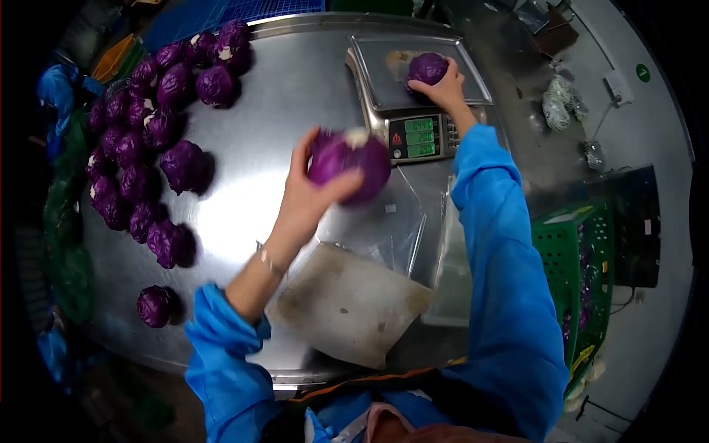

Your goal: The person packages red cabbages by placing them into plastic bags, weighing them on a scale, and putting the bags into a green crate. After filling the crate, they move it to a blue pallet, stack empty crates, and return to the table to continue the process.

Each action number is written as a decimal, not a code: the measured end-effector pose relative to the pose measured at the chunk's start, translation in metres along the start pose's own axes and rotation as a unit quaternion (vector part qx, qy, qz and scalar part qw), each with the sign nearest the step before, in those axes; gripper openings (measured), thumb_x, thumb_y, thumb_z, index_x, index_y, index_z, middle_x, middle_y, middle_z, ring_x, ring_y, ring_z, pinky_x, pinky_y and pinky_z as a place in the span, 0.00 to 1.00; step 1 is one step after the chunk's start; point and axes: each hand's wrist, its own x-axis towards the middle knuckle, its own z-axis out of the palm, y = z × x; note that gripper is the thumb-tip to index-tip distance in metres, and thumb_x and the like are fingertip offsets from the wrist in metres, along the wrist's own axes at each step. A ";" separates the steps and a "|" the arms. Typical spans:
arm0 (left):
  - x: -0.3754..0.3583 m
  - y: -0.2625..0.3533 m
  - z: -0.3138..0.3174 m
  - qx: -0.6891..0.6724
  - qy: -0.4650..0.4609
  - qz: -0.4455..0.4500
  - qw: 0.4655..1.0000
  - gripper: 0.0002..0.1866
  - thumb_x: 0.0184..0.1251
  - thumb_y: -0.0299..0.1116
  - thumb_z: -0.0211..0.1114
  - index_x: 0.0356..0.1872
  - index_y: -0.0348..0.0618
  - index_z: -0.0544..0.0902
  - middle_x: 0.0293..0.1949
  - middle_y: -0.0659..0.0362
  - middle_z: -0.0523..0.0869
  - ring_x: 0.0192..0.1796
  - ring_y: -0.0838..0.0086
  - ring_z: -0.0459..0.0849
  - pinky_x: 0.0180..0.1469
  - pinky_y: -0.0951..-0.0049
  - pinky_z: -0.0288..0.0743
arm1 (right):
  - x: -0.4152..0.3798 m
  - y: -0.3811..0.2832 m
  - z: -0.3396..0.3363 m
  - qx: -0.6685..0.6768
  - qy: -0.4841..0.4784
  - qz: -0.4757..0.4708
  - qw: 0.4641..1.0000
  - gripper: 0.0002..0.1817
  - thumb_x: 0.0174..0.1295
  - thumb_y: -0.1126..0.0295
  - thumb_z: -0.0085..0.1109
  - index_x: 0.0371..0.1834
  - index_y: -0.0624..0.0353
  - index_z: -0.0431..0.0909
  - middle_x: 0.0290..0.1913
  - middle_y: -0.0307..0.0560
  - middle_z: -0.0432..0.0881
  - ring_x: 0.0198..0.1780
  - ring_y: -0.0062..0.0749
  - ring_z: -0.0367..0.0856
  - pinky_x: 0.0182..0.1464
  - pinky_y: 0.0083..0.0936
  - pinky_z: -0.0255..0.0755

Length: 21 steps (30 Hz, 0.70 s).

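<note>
My left hand is wrapped round a red cabbage, held up over the steel table with its pale stem end upward; the picture is slightly smeared there. My right hand grips a smaller red cabbage on the metal pan of a digital scale. Green digits glow on the scale's display, too small to read surely. Below my left hand lie clear plastic bags and a stained, pale flat board.
Many red cabbages are heaped on the table's left side, and a single cabbage lies nearer the front. A green crate stands at the right. Blue crates line the far edge.
</note>
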 end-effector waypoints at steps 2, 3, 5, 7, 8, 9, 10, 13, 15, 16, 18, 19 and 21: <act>0.065 -0.002 0.023 0.004 0.005 0.039 0.999 0.50 0.42 0.39 0.78 0.65 0.37 0.57 0.57 0.47 0.69 0.57 0.64 0.72 0.58 0.69 0.70 | -0.001 -0.004 -0.011 -0.001 0.004 -0.043 0.999 0.59 0.28 0.46 0.77 0.65 0.53 0.52 0.63 0.62 0.55 0.63 0.58 0.61 0.62 0.42 0.61; 0.097 -0.011 0.033 0.073 0.032 0.084 0.993 0.50 0.40 0.42 0.78 0.64 0.37 0.59 0.57 0.46 0.68 0.57 0.62 0.72 0.58 0.68 0.69 | -0.006 0.000 -0.017 -0.004 0.007 -0.064 0.998 0.57 0.28 0.48 0.77 0.63 0.54 0.54 0.61 0.61 0.57 0.62 0.56 0.62 0.62 0.42 0.62; 0.158 -0.033 0.056 0.188 0.074 0.177 0.963 0.51 0.35 0.48 0.79 0.62 0.36 0.62 0.57 0.44 0.67 0.58 0.59 0.71 0.59 0.65 0.67 | -0.033 0.031 -0.024 0.063 0.064 -0.159 0.983 0.54 0.30 0.53 0.78 0.62 0.56 0.55 0.58 0.60 0.62 0.60 0.50 0.66 0.60 0.37 0.65; 0.201 -0.057 0.075 0.255 0.090 0.245 0.931 0.52 0.32 0.51 0.79 0.61 0.36 0.63 0.58 0.44 0.65 0.59 0.56 0.69 0.61 0.63 0.65 | -0.110 0.015 -0.064 0.186 -0.002 -0.128 0.974 0.52 0.32 0.62 0.79 0.62 0.57 0.55 0.56 0.55 0.65 0.57 0.40 0.69 0.59 0.32 0.66; 0.216 -0.072 0.082 0.275 0.085 0.269 0.919 0.53 0.31 0.51 0.79 0.61 0.36 0.63 0.59 0.44 0.64 0.61 0.54 0.67 0.62 0.63 0.64 | -0.151 0.015 -0.083 0.253 -0.063 -0.111 0.959 0.54 0.31 0.63 0.80 0.63 0.56 0.54 0.59 0.54 0.64 0.59 0.40 0.68 0.60 0.34 0.66; 0.230 -0.092 0.086 0.308 0.080 0.262 0.911 0.54 0.31 0.52 0.78 0.63 0.39 0.62 0.61 0.44 0.63 0.64 0.53 0.64 0.63 0.63 0.62 | -0.192 0.023 -0.096 0.294 -0.123 -0.101 0.942 0.56 0.29 0.62 0.81 0.64 0.56 0.52 0.61 0.56 0.62 0.63 0.44 0.64 0.62 0.38 0.63; 0.236 -0.098 0.086 0.319 0.086 0.246 0.911 0.55 0.31 0.52 0.78 0.63 0.40 0.61 0.62 0.43 0.62 0.64 0.53 0.63 0.64 0.63 0.61 | -0.225 0.028 -0.108 0.176 -0.122 -0.246 0.945 0.57 0.27 0.62 0.82 0.63 0.56 0.54 0.62 0.58 0.61 0.65 0.48 0.61 0.64 0.41 0.60; 0.236 -0.097 0.086 0.375 0.080 0.195 0.903 0.58 0.33 0.56 0.77 0.67 0.41 0.57 0.66 0.41 0.57 0.66 0.52 0.62 0.67 0.61 0.57 | -0.310 0.012 -0.128 0.178 -0.304 -0.283 0.892 0.48 0.31 0.60 0.80 0.59 0.54 0.62 0.63 0.64 0.59 0.63 0.58 0.62 0.63 0.42 0.61; 0.202 -0.080 0.077 0.329 0.069 0.168 0.927 0.55 0.38 0.56 0.75 0.67 0.41 0.57 0.65 0.41 0.59 0.66 0.53 0.63 0.67 0.62 0.56 | -0.349 0.005 -0.117 0.184 -0.410 -0.261 0.855 0.39 0.40 0.62 0.75 0.58 0.53 0.66 0.63 0.63 0.59 0.61 0.58 0.64 0.60 0.41 0.64; 0.177 -0.071 0.070 0.306 0.062 0.155 0.937 0.54 0.40 0.56 0.74 0.67 0.41 0.56 0.65 0.41 0.60 0.65 0.54 0.64 0.67 0.62 0.56 | -0.363 0.006 -0.106 0.180 -0.403 -0.311 0.842 0.38 0.42 0.62 0.72 0.59 0.52 0.66 0.63 0.62 0.59 0.61 0.57 0.65 0.59 0.41 0.65; 0.106 -0.079 0.034 0.168 0.019 0.080 0.982 0.43 0.53 0.48 0.69 0.66 0.40 0.59 0.62 0.43 0.65 0.64 0.59 0.66 0.65 0.65 0.60 | -0.398 0.018 -0.079 0.161 -0.398 -0.337 0.838 0.38 0.42 0.62 0.72 0.59 0.51 0.66 0.64 0.59 0.59 0.63 0.57 0.62 0.61 0.43 0.63; 0.054 -0.074 0.018 0.159 0.003 0.027 0.987 0.29 0.62 0.39 0.63 0.62 0.40 0.66 0.57 0.48 0.74 0.60 0.64 0.72 0.60 0.70 0.65 | -0.410 0.031 -0.065 0.126 -0.398 -0.345 0.840 0.37 0.42 0.62 0.71 0.59 0.50 0.65 0.65 0.58 0.58 0.64 0.57 0.60 0.62 0.43 0.60; -0.053 -0.079 -0.022 0.338 -0.014 -0.082 0.937 0.24 0.61 0.38 0.64 0.56 0.38 0.73 0.50 0.51 0.80 0.53 0.66 0.78 0.57 0.68 0.69 | -0.430 0.044 -0.051 0.118 -0.422 -0.287 0.852 0.37 0.43 0.61 0.70 0.60 0.45 0.64 0.68 0.56 0.53 0.68 0.57 0.52 0.66 0.46 0.52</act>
